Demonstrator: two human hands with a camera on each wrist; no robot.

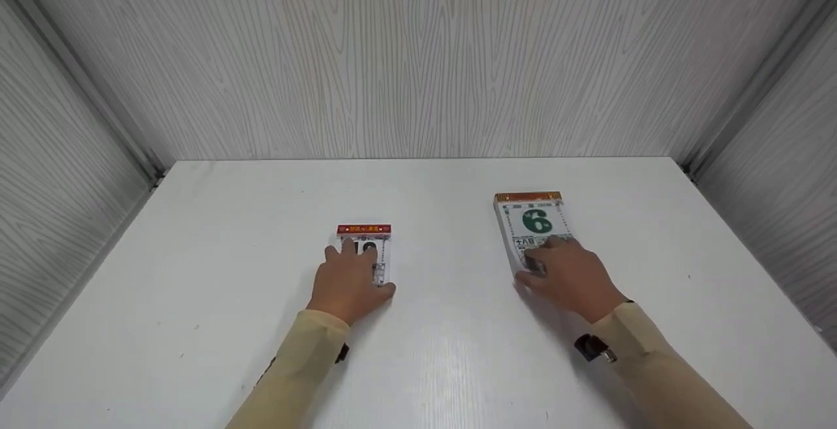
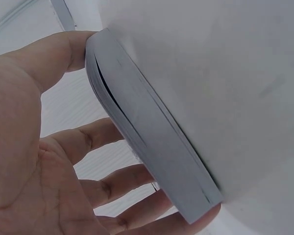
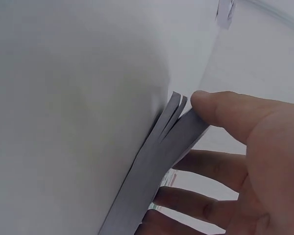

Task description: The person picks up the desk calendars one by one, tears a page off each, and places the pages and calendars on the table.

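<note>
Two tear-off calendars lie flat on the white table in the head view. The smaller calendar [image 1: 385, 257], with a red header strip, is at the centre left, beneath my left hand [image 1: 346, 285]. Left fingers spread over its face, and the left thumb [image 2: 71, 49] grips a corner of the page block [image 2: 147, 132]. Farther right lies the bigger calendar [image 1: 536, 221], with an orange header and a green numeral. My right hand [image 1: 572, 275] holds its near end, fingers across the face. In the right wrist view the right thumb [image 3: 215, 105] bends up a layer of page edges [image 3: 152, 161].
The white tabletop [image 1: 444, 324] runs back to a pale wood-grain wall [image 1: 418, 63]. Similar side panels [image 1: 59, 141] stand at left and right. Both forearms wear light sleeves [image 1: 294, 357], with dark wrist cameras [image 1: 592, 346] beneath.
</note>
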